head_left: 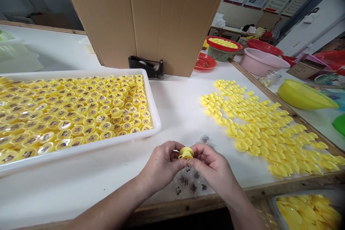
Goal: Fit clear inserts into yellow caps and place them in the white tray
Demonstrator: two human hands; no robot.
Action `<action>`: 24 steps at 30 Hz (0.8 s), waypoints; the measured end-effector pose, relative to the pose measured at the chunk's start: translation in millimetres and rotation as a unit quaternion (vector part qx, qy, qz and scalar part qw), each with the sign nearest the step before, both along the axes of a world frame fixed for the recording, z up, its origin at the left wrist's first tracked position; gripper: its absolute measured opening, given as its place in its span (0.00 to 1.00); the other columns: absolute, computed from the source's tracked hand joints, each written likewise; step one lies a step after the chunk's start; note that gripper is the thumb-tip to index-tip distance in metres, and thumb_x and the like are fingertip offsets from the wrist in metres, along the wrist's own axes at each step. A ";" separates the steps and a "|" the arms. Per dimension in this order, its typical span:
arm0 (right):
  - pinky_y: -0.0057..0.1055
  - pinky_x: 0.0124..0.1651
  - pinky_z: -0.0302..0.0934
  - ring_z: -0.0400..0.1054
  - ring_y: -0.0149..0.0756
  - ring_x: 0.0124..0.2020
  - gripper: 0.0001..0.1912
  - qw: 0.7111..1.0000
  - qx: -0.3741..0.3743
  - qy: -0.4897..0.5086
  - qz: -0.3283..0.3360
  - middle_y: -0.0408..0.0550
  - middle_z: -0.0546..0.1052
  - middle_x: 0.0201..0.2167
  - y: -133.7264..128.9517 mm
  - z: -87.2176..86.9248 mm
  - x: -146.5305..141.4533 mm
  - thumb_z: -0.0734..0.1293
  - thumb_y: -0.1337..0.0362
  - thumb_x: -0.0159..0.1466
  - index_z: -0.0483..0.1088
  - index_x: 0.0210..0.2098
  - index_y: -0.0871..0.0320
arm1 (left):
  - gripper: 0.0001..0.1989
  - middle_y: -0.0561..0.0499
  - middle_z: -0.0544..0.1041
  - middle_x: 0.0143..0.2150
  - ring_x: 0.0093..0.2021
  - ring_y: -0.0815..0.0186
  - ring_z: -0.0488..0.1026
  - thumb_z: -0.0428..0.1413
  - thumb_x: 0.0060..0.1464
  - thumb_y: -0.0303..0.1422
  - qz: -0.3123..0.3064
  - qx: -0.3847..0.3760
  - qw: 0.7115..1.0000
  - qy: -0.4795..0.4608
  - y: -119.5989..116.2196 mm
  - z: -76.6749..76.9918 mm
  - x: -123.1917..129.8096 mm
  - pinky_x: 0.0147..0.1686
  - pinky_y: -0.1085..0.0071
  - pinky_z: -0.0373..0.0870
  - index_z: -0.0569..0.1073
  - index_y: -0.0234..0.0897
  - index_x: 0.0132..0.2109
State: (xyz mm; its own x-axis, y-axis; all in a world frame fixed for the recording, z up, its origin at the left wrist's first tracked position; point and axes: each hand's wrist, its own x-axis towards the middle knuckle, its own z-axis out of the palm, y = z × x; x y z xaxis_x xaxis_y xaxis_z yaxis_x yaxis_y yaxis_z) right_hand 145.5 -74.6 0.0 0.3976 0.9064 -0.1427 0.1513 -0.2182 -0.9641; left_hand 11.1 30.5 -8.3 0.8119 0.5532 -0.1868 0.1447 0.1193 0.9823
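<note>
Both hands meet near the table's front edge, around a small yellow round plastic piece (185, 152) that looks like two discs, one above the other. My left hand (163, 163) pinches its left side between thumb and fingers. On the right side, my right hand (210, 161) grips it the same way, thumb in front. Clear round discs with dark printed pictures (184, 181) lie on the table under and just behind the hands. To the right spread many loose yellow plastic pieces (258, 133).
A white tray (155, 124) at left holds rows of yellow pieces with printed round tops. Behind stand a large cardboard box (151, 18) and a black tape dispenser (147, 67). At right are a red dish (206, 63), a pink basin (261, 61) and a yellow-green bowl (304, 95).
</note>
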 end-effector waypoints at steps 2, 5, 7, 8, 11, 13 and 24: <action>0.29 0.35 0.65 0.68 0.32 0.31 0.09 1.000 0.008 -0.005 -0.015 0.44 0.74 0.30 -0.3 -2.6 -3.2 0.68 0.60 0.58 0.69 0.35 0.58 | 0.10 0.49 0.76 0.34 0.34 0.66 0.72 0.59 0.48 0.32 -0.002 0.007 1.000 0.001 0.9 1.1 -0.3 0.33 0.72 0.66 0.71 0.34 0.39; 0.27 0.33 0.64 0.67 0.31 0.29 0.08 1.000 0.020 -0.005 -0.024 0.43 0.74 0.28 -0.5 -5.6 -7.6 0.68 0.61 0.58 0.68 0.34 0.58 | 0.08 0.52 0.74 0.30 0.31 0.68 0.69 0.59 0.47 0.32 -0.004 0.047 0.998 0.033 2.7 3.3 -1.7 0.29 0.74 0.63 0.72 0.34 0.36; 0.27 0.32 0.64 0.67 0.32 0.29 0.08 0.999 0.022 0.006 -0.023 0.43 0.73 0.28 -0.6 -7.2 -8.9 0.68 0.60 0.58 0.69 0.34 0.58 | 0.08 0.52 0.73 0.29 0.29 0.69 0.67 0.60 0.46 0.32 -0.006 0.059 0.997 0.047 3.4 3.3 -2.0 0.27 0.74 0.61 0.72 0.34 0.35; 0.27 0.31 0.64 0.67 0.32 0.28 0.09 0.999 0.021 0.010 -0.025 0.43 0.73 0.28 -0.7 -8.1 -8.8 0.68 0.59 0.58 0.69 0.33 0.58 | 0.08 0.52 0.73 0.29 0.28 0.69 0.67 0.60 0.46 0.32 -0.007 0.059 0.997 0.050 3.6 2.9 -2.0 0.26 0.75 0.61 0.72 0.34 0.34; 0.27 0.30 0.64 0.67 0.32 0.27 0.10 0.998 0.022 0.014 -0.049 0.43 0.74 0.26 -0.5 -10.1 -6.4 0.69 0.57 0.56 0.71 0.32 0.58 | 0.09 0.51 0.74 0.30 0.30 0.67 0.68 0.59 0.48 0.33 -0.013 0.066 0.996 0.054 4.0 4.0 -2.0 0.28 0.74 0.63 0.73 0.34 0.37; 0.28 0.31 0.65 0.67 0.33 0.28 0.12 0.998 0.023 0.018 -0.063 0.44 0.74 0.26 1.3 -9.7 -5.1 0.70 0.56 0.55 0.72 0.32 0.58 | 0.15 0.49 0.75 0.37 0.34 0.65 0.70 0.59 0.48 0.32 -0.016 0.126 0.991 0.048 4.1 10.1 -3.4 0.33 0.71 0.66 0.72 0.35 0.45; 0.31 0.32 0.68 0.71 0.36 0.30 0.22 0.995 0.034 0.079 -0.044 0.49 0.77 0.33 26.2 3.0 -11.7 0.67 0.50 0.57 0.69 0.45 0.58 | 0.10 0.45 0.75 0.37 0.39 0.59 0.70 0.54 0.51 0.31 -0.035 0.553 0.815 0.169 69.5 63.2 -49.1 0.41 0.65 0.66 0.72 0.35 0.42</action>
